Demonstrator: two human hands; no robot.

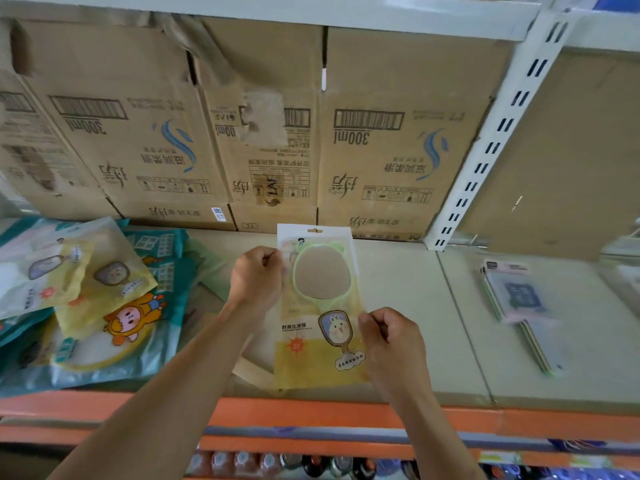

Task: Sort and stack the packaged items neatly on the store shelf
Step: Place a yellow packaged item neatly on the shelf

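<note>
1. At the centre of the frame, a flat packaged hand mirror is held over the beige shelf board.
2. The pack is a clear pouch with a white hang-hole header. Inside is an oval mirror with a pale green, bear-eared rim.
3. Its lower part is yellow, with a cartoon rabbit drawn inside a hand mirror, an orange sunburst reading "20" and a line of Chinese characters.
4. The left hand pinches the pack's upper left edge, fingers curled. The right hand pinches its lower right edge.
5. At the left of the frame lies a loose heap of similar packs in yellow and teal.
6. At the right lies a blurred stack of flat packs.
7. Across the top, upside-down cardboard boxes are printed "300ml" and "LAF".
</note>
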